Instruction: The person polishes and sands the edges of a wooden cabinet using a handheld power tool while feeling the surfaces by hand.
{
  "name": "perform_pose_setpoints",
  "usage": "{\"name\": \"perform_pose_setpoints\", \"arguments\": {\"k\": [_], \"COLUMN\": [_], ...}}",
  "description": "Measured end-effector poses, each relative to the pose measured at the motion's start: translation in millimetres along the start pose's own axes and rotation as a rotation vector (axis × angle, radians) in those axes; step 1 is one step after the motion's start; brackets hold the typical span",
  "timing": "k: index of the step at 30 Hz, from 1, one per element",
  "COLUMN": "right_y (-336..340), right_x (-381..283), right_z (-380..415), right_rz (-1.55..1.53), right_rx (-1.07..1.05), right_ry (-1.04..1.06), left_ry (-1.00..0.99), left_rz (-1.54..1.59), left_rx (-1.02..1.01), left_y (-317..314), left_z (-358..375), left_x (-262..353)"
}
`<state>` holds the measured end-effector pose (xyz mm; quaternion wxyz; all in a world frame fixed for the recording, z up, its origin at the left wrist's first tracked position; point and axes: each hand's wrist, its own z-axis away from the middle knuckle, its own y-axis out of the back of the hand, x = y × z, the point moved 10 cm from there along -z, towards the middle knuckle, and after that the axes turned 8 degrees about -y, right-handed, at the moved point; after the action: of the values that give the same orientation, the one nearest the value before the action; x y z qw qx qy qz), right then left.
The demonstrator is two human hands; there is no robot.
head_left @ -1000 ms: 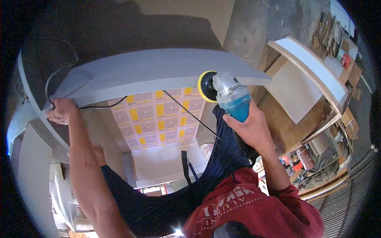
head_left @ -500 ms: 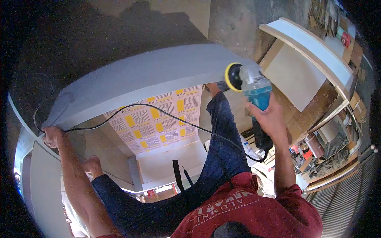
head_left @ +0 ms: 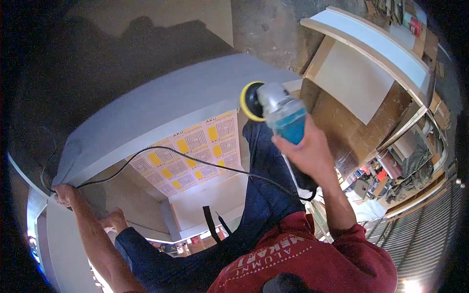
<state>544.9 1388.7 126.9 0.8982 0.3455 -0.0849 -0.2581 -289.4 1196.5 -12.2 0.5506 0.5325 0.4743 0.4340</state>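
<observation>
My right hand (head_left: pixel 312 154) is wrapped round the teal body of an angle grinder (head_left: pixel 287 115), held up in the air. On its head is a round black pad with a yellow rim (head_left: pixel 252 101), close to the front edge of a grey curved panel (head_left: pixel 171 95) but seemingly apart from it. A black power cord (head_left: pixel 210 167) runs from the grinder's rear end across to my left hand (head_left: pixel 66 194). That hand is closed over the cord at the panel's left corner; its fingertips are partly hidden.
Below the curved panel is an open box-like frame with a patterned yellow-and-white sheet (head_left: pixel 195 156). A second curved white piece with wooden edges (head_left: pixel 371 44) stands at right. Cluttered tools and materials (head_left: pixel 371 180) lie beyond it. My bare foot (head_left: pixel 115 220) rests near the frame.
My right hand has brought the grinder left and slightly down, and its pad has turned more toward the panel. My left hand stays at the corner. The view has shifted a little.
</observation>
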Motion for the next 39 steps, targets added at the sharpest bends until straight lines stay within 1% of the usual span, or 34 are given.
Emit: {"name": "perform_pose_setpoints", "arguments": {"k": [2,3,5,6,8,10,13,16,18,22,23,25,26,28,29,30,32,34,36,38,39], "right_y": [19.3,25.1,36.5,41.8,49.0,52.4,43.9,24.9,13.9,-10.6,-16.6,-26.6,-30.5,-39.6,-43.4,-49.3,-62.9,-73.3,-86.9,-97.1,-103.3], "right_x": [32.1,48.7,78.7,82.2,95.1,86.3,70.8,41.4,13.4,-30.2,-36.2,-51.8,-60.0,-74.5,-82.7,-92.9,-114.7,-132.5,-150.4,-169.8,-182.1], "right_z": [-13.3,-20.9,-34.2,-38.0,-42.6,-43.7,-41.6,-35.2,-29.5,-19.2,-16.5,-11.1,-8.9,-2.4,0.4,4.5,15.3,22.4,29.2,36.7,40.6], "right_rz": [0.017,0.017,-0.085,-0.085,-0.109,-0.084,-0.092,-0.144,-0.015,-0.068,-0.025,0.023,0.036,0.054,0.06,0.068,0.084,0.101,0.095,0.162,0.143], "right_rx": [0.042,0.041,0.073,0.073,0.051,0.064,0.002,-0.071,-0.071,-0.117,-0.117,-0.124,-0.154,-0.186,-0.205,-0.224,-0.241,-0.256,-0.285,-0.266,-0.306], "right_ry": [-0.12,-0.122,-0.091,-0.094,-0.228,-0.21,-0.19,-0.101,-0.035,0.074,0.074,0.084,0.083,0.088,0.123,0.157,0.183,0.209,0.269,0.283,0.284], "left_ry": [0.019,0.034,0.064,0.077,0.112,0.161,0.097,0.066,0.04,-0.028,-0.049,-0.032,-0.025,-0.07,-0.015,-0.004,-0.051,-0.011,-0.052,-0.019,-0.008], "left_rz": [-0.012,-0.01,-0.023,-0.022,-0.023,-0.021,-0.063,-0.087,-0.109,-0.116,-0.112,-0.002,-0.008,0.039,0.035,0.033,0.049,0.08,0.095,0.104,0.113], "left_rx": [-0.005,0.013,0.037,0.047,0.064,0.074,0.087,0.104,0.114,0.179,0.196,0.199,0.207,0.193,0.137,0.141,0.141,0.173,0.183,0.194,0.205], "left_y": [-0.2,0.5,2.5,2.8,2.4,1.0,6.0,2.5,-3.1,-0.3,1.7,8.2,13.2,19.5,27.5,25.9,20.1,23.2,23.0,28.7,31.6], "left_z": [-1.1,-1.9,-6.0,-8.0,-12.5,-14.6,-15.9,-19.4,-24.5,-10.4,-5.9,6.8,13.4,25.3,40.2,39.5,35.0,42.3,44.1,50.0,52.5], "left_x": [-1.5,-2.8,-5.6,-6.4,-10.3,-13.2,-12.8,-16.2,-18.7,-9.9,-4.2,2.5,7.0,21.2,33.8,30.5,28.1,27.8,30.8,36.4,39.0]}}
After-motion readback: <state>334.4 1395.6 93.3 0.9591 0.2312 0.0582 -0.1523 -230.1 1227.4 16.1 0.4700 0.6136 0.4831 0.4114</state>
